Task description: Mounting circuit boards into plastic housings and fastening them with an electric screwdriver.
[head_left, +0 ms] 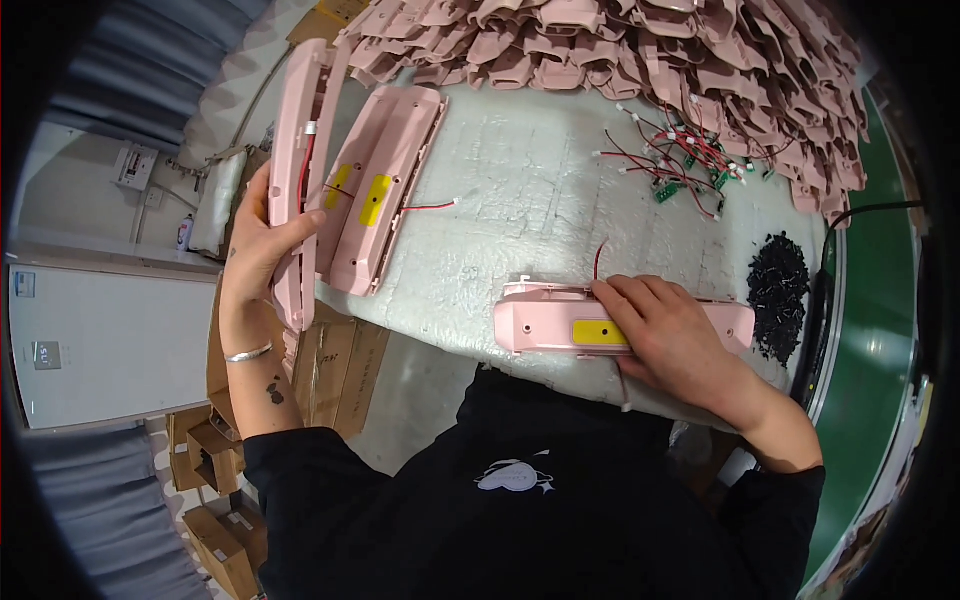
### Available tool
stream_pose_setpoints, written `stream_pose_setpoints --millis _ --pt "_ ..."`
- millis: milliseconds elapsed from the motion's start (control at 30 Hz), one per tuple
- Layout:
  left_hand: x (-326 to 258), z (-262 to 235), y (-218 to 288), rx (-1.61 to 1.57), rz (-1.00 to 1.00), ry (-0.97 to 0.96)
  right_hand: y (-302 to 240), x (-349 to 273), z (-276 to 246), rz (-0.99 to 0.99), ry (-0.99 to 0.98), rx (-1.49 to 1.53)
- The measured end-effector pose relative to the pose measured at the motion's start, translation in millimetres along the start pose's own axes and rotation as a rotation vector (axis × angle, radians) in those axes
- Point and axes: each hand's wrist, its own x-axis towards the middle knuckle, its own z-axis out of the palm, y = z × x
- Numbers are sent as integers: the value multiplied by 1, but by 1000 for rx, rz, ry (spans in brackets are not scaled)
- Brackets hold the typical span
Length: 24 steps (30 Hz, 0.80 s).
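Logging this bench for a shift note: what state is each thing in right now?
Left hand: gripping a pink shell, held on edge.
Right hand: pressing flat on a pink housing lying on the table.
Third housing: lying open side up, wire trailing.
Wire harnesses: loose, tangled.
Shell pile: heaped.
Black screws: loose heap.

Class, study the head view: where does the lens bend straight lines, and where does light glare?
Head view: fisheye bends the white table edge and green belt toward the dark rim; soft glare sheens the table's wrapped top; left hand and right hand stay sharp.
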Motion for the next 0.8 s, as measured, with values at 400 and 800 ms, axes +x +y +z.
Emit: stream_pose_setpoints --millis 400,800 --pt "58 -1 -31 319 -93 -77 -10 173 14 -484 48 -200" --pt "58 1 -36 684 -37 -359 -6 218 73 -338 224 -172"
